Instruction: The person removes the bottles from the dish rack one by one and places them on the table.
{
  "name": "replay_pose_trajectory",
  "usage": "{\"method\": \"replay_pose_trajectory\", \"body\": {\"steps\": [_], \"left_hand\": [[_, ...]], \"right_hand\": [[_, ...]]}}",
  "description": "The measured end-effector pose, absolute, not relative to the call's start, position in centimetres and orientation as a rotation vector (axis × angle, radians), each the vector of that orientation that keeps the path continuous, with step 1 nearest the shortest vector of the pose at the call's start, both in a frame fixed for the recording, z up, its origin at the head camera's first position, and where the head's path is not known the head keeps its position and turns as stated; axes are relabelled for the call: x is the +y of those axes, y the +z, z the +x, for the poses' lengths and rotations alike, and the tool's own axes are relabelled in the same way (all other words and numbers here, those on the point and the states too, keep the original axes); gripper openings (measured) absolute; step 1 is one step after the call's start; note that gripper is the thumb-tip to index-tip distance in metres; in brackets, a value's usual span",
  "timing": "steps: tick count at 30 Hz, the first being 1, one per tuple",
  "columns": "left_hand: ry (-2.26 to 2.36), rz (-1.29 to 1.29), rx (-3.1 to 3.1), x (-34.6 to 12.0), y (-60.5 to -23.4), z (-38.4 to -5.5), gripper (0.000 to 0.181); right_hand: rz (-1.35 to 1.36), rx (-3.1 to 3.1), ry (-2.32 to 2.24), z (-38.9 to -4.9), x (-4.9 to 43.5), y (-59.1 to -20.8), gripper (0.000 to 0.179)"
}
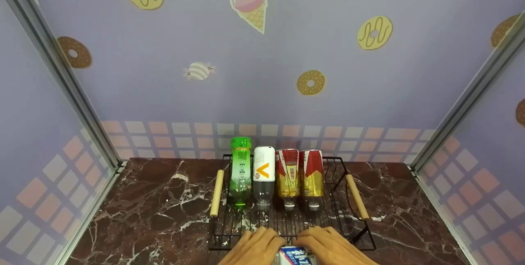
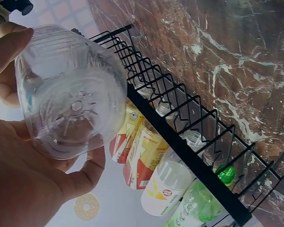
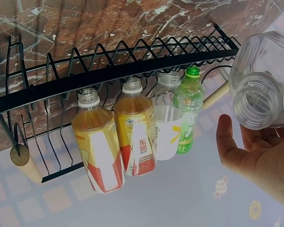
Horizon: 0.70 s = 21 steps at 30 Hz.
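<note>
A clear plastic bottle [image 1: 296, 255] with a blue and white label lies sideways between both hands, close to the near edge of the wire basket [image 1: 283, 238]. My left hand [image 1: 258, 246] grips its base end; in the left wrist view the round bottom of the bottle [image 2: 75, 104] faces the camera, with thumb and fingers curled around it. Toward the neck, my right hand [image 1: 328, 246] holds the other end, its fingers [image 3: 234, 151] partly hidden behind the bottle. The open mouth of the bottle [image 3: 258, 101] has no cap.
In the black basket lie a green bottle [image 1: 241, 170], a white-labelled bottle [image 1: 263, 166] and two red-and-yellow bottles [image 1: 288, 172], side by side, necks toward me. Wooden handles [image 1: 217, 193] flank the basket. Around it spreads a dark marble-patterned tabletop [image 1: 164, 203], walled by purple panels.
</note>
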<state>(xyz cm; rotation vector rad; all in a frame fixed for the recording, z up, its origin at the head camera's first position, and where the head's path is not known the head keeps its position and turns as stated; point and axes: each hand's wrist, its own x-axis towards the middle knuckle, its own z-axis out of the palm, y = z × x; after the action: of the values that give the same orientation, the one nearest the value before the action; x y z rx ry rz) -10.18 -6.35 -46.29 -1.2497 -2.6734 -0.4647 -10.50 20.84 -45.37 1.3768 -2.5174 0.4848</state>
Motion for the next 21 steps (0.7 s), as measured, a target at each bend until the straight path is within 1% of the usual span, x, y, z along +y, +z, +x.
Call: {"method": "replay_pose_trajectory", "body": {"steps": [11,21], "left_hand": [[-0.382,-1.181,-2.664,-5.58,-46.37,-9.77,0.073],[-0.518,-1.22,-2.817,-5.81,-45.93,-10.05,0.078]], "right_hand": [[1.415,-2.516,0.508,-10.68,20.8,-44.96,0.05],[1.434,-2.434,0.544,-10.99,20.97,-45.08,0.054]]}}
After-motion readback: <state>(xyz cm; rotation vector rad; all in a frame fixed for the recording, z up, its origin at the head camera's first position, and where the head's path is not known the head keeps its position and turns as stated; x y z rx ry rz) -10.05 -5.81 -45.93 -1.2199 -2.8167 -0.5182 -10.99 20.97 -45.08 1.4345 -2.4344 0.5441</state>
